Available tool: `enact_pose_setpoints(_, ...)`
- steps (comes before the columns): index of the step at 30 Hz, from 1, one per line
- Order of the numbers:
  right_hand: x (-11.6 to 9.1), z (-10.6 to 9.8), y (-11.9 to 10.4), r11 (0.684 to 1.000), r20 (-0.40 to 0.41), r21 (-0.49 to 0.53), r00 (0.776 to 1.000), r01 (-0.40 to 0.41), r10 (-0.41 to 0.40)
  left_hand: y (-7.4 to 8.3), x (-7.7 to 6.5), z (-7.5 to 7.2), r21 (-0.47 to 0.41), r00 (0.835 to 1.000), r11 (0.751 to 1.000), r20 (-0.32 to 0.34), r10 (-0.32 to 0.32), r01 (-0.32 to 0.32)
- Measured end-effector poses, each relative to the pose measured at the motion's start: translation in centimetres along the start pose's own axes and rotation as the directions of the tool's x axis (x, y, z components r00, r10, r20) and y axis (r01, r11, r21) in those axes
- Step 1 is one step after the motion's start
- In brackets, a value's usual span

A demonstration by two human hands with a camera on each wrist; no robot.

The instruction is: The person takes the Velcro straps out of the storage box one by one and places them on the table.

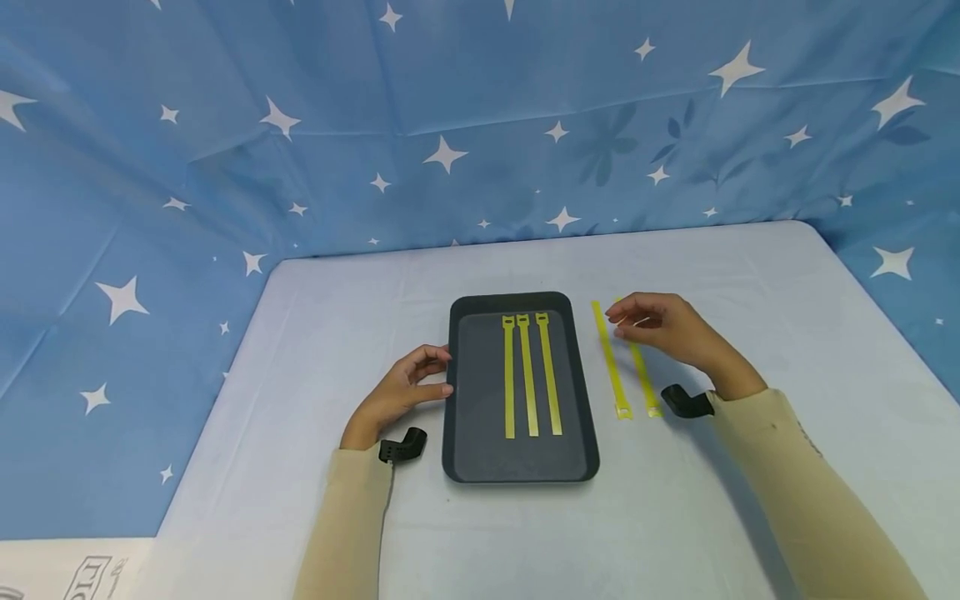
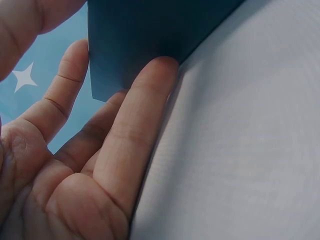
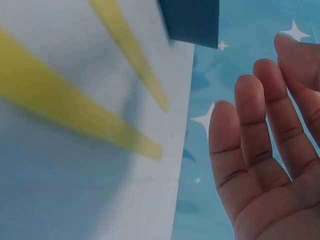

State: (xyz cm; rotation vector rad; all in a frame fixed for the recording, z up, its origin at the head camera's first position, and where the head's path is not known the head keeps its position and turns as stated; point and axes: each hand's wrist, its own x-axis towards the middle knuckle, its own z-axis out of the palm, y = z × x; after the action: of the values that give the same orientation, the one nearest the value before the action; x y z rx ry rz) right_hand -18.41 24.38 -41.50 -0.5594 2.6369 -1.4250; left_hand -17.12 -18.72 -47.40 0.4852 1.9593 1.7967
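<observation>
A dark grey tray lies on the table, holding three yellow cable straps side by side, slotted heads at the far end. At its left side, my left hand touches the wall with extended fingers; the left wrist view shows a fingertip against the tray's side. To the right of the tray, two more yellow straps lie on the cloth, heads toward me. Over their far part hovers my right hand. Its fingers are loosely bent with nothing between them, above the straps in the right wrist view.
White cloth covers the table. Behind it hangs a blue curtain with white stars. Both wrists wear a black camera mount. Printed off-white material shows at the bottom left corner.
</observation>
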Motion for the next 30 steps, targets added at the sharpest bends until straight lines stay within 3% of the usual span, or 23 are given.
enact_pose_setpoints(30, 3.0, 2.3, -2.2, 0.994, 0.131, 0.092, 0.989, 0.055, -0.067, -0.2, 0.0, -0.1, 0.015, 1.000, 1.000, -0.002, -0.003, 0.003)
